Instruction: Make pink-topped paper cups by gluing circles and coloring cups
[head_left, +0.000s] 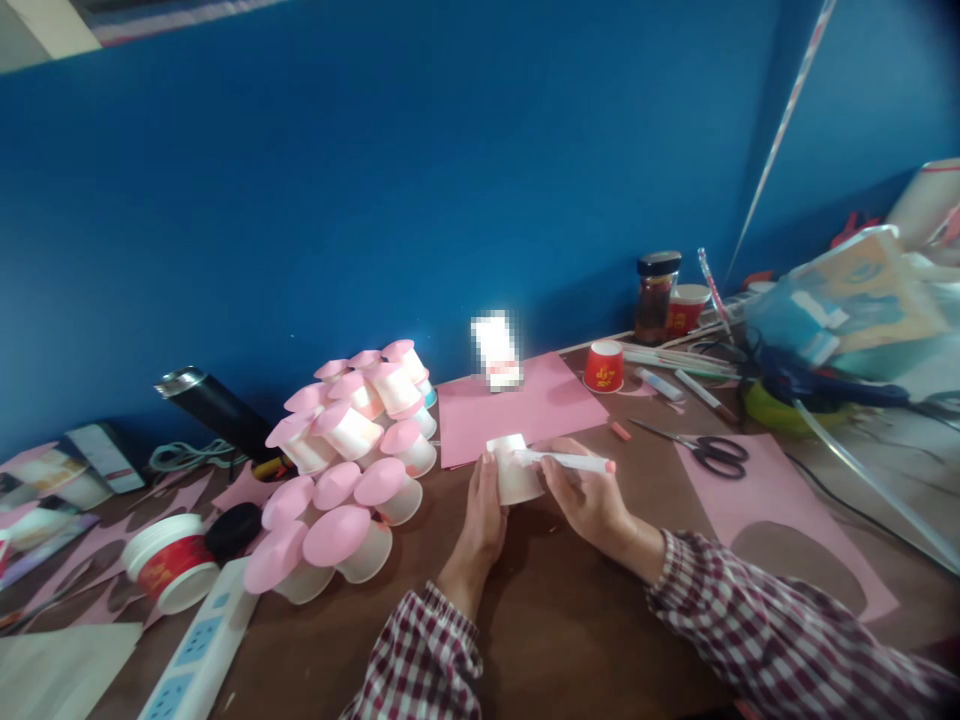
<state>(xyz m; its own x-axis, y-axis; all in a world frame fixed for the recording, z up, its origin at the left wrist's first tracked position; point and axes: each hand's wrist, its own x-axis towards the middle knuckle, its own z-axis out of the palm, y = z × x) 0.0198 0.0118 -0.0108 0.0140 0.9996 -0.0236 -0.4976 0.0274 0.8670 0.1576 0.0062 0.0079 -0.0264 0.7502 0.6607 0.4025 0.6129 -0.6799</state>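
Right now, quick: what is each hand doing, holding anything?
Left hand: closed on the white paper cup, steadying it.
Right hand: closed on a white glue stick, its tip at the cup.

A white cup [516, 468] sits between checked red-and-white sleeves [757, 620], pink-capped white cups [352, 450] at nine o'clock, pink paper [525, 405] and blue wall [375, 180] at twelve.

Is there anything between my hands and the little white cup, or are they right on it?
Nothing visible stands between them. The left hand grips the white paper cup by its side, and the right hand presses a white glue stick against it. The pile of pink-topped cups sits off to the left, apart.
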